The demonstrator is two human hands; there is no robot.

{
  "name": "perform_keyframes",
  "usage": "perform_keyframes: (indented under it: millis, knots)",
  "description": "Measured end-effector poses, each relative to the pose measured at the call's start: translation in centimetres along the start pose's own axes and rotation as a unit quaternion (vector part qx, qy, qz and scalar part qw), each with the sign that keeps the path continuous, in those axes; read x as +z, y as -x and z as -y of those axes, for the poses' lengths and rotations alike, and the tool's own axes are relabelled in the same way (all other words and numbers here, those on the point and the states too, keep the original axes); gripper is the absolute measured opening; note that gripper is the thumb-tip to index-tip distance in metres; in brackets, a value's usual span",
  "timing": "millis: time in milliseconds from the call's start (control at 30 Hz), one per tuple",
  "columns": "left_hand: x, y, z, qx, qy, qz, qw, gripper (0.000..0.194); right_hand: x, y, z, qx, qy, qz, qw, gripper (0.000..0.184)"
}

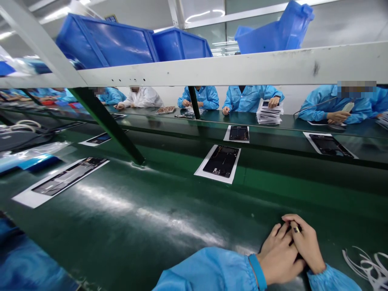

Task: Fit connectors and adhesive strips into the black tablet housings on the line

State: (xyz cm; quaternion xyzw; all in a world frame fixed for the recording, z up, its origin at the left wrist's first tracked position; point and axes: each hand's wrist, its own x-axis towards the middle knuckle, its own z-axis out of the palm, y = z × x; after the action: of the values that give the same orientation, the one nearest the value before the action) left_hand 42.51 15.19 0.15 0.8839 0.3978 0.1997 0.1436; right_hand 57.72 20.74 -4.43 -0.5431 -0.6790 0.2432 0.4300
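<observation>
Ceiling lights [200, 16] are shining brightly from the upper middle of the frame, and a long white glare is streaking across the green belt [127, 226]. The wide lens is bending the white shelf beam [230, 68] toward the edges, while soft shadows are gathering beneath it.

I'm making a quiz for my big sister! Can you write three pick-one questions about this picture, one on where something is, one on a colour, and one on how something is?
1. Where are the blue plastic bins?
A) On the shelf above the conveyor belt
B) On the floor
C) In a person's lap

2. What colour is the conveyor belt?
A) Red
B) Green
C) Yellow

3. How are the person's left hand and right hand?
A) In gloves
B) Far apart
C) Bare and touching

Answers:
1. A, because the bins sit up on the shelf over the belt.
2. B, because its shiny surface looks dark green.
3. C, because no gloves show and the hands press together.
</observation>
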Motion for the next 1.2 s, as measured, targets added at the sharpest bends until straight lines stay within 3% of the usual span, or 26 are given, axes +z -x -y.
perform_keyframes:
  millis: [1200]
  knots:
    - [-0.34, -0.02, -0.01, 0.001, 0.042, 0.002, 0.999, 0.059, -0.02, 0.13, -0.04, 0.001, -0.004, 0.011, 1.0, 0.028]
